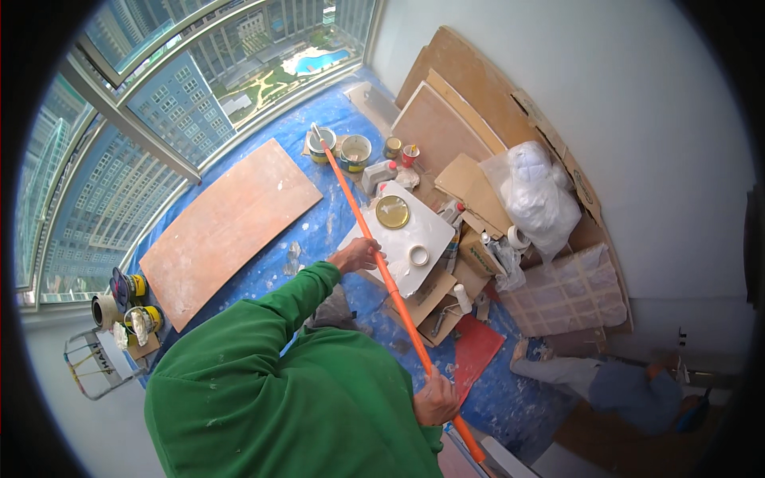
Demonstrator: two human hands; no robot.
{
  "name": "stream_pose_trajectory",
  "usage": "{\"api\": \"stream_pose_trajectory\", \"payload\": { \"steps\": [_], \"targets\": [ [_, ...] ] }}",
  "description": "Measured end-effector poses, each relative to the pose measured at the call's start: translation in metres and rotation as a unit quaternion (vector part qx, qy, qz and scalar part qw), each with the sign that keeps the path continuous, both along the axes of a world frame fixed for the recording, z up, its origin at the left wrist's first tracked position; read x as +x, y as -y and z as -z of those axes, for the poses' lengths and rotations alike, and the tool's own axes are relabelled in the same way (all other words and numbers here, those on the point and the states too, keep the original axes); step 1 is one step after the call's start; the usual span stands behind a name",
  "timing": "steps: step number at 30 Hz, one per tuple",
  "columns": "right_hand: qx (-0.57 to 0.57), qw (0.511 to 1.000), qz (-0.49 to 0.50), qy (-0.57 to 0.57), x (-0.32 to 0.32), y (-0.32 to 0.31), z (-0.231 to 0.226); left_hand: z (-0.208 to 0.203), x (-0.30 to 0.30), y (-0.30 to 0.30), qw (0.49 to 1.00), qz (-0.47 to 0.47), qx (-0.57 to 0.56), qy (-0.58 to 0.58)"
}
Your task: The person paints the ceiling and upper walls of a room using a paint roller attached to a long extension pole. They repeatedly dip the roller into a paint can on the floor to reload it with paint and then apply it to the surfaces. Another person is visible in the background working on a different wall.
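My left hand (357, 255) wraps round the middle of a long orange extension pole (409, 323). Lower down, near its close end, my right hand (436, 398) grips the same pole. The pole slants away from me to a paint bucket (319, 143) by the window, where its far end, with a pale grey fitting, meets the bucket's mouth. Whatever is attached inside the bucket is hidden. A second open bucket (355, 151) stands just to the right. Beneath the pole lies a white board (414, 231) carrying a round golden lid (392, 212) and a tape roll (418, 255).
Blue plastic sheeting (291, 215) covers the floor, with a flat wooden board (231, 227) on the left. Cardboard boxes (474, 255), bottles and a plastic bag (532, 191) crowd the right wall. Paint cans (143, 319) stand far left. Another person (629, 390) is low at the right.
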State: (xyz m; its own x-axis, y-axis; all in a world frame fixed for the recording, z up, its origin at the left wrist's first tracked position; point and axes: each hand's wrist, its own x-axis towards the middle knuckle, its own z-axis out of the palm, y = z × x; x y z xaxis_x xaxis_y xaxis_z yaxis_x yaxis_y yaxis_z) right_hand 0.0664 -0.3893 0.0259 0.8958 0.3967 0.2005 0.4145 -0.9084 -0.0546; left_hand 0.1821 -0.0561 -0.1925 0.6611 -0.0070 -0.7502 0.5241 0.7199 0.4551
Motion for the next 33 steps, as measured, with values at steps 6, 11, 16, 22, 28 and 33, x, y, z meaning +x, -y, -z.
{"api": "stream_pose_trajectory", "payload": {
  "steps": [6, 11, 16, 22, 28, 33],
  "targets": [
    [0.008, 1.0, -0.013, 0.018, 0.0, 0.0, 0.002, -0.003, -0.002, -0.002, 1.0, -0.004, -0.005, -0.007],
    [0.036, 0.999, 0.014, -0.026, -0.007, 0.01, 0.012, 0.004, 0.002, 0.006, 0.999, 0.037, 0.013, -0.013],
    [0.133, 0.954, 0.119, -0.241, 0.0, 0.031, 0.002, -0.004, -0.003, 0.012, 0.991, 0.058, 0.074, -0.096],
    [0.263, 0.844, 0.136, -0.447, -0.022, 0.108, 0.044, 0.02, -0.009, -0.002, 0.998, -0.011, 0.022, -0.061],
    [0.27, 0.797, 0.159, -0.517, -0.065, 0.14, 0.09, -0.042, -0.016, 0.01, 0.968, 0.115, 0.196, 0.111],
    [0.306, 0.804, 0.198, -0.47, -0.104, 0.163, 0.137, -0.131, -0.013, 0.062, 0.943, 0.136, 0.244, 0.181]
  ]
}}
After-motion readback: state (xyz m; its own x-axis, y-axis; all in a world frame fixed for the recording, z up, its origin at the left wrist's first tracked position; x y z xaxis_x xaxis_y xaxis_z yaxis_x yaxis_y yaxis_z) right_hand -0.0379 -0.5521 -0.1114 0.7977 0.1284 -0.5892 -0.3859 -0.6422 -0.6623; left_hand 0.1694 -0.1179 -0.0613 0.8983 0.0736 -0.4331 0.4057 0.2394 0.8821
